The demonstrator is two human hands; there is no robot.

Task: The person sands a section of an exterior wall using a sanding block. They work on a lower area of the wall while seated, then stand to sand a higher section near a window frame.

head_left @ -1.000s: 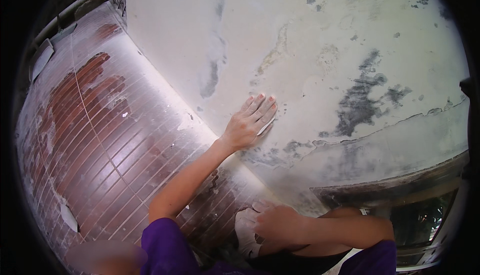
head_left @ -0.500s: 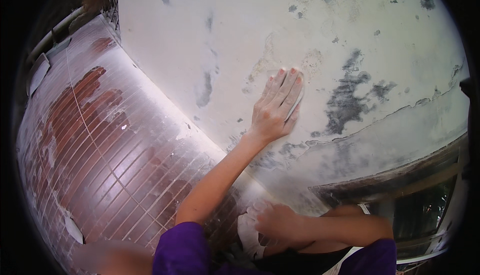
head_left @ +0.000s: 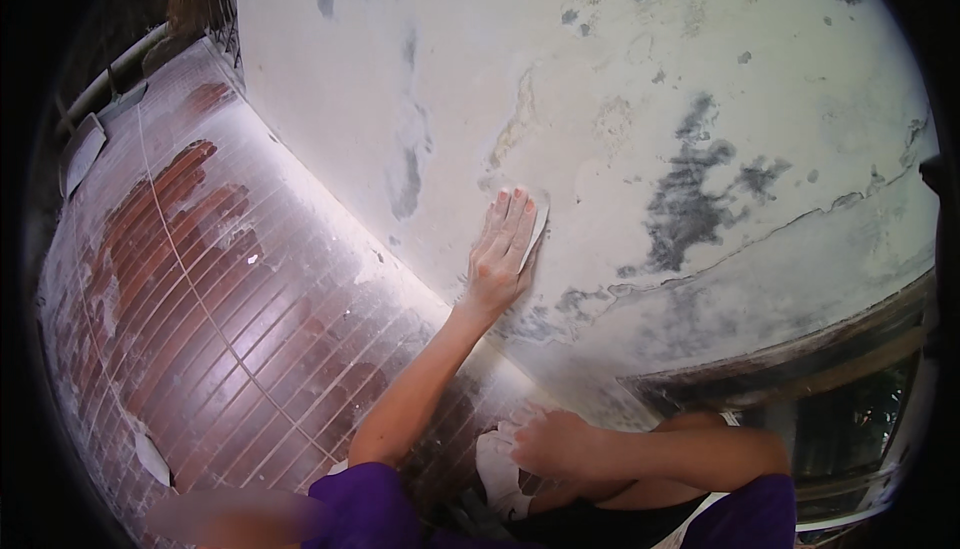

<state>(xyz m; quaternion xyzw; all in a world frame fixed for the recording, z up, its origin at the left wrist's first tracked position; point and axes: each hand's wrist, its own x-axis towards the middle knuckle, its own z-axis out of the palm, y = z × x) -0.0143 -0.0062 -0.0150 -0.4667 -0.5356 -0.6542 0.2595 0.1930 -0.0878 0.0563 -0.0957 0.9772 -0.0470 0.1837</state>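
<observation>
Left hand (head_left: 505, 249) lies flat against the wall (head_left: 340, 99), fingers straight and pressed together, pointing up the view, thumb to the right. White sheet (head_left: 538, 230) is held under it, against the wall; most of it is covered, and only a narrow strip shows along the right of the fingers. That strip's long axis runs nearly in line with the fingers, its upper end leaning slightly right. Full outline and thickness cannot be told.

Right hand (head_left: 555, 446) is low in view, beside the white footwear (head_left: 495, 469). Its fingers appear curled; whether they grip anything cannot be told. From this hand the sheet lies almost straight up the view, well apart; the left hand is plainly the nearer, being directly on it. Pale dust marks the fingers of both.

Surroundings: dark patch (head_left: 685, 211) on the wall, right of the sheet and apart from it. Floor (head_left: 260, 319), brown under pale dust, meets the wall along an oblique edge crossed by the left forearm. Pale fragment (head_left: 151, 459) lies on the floor, lower left.
</observation>
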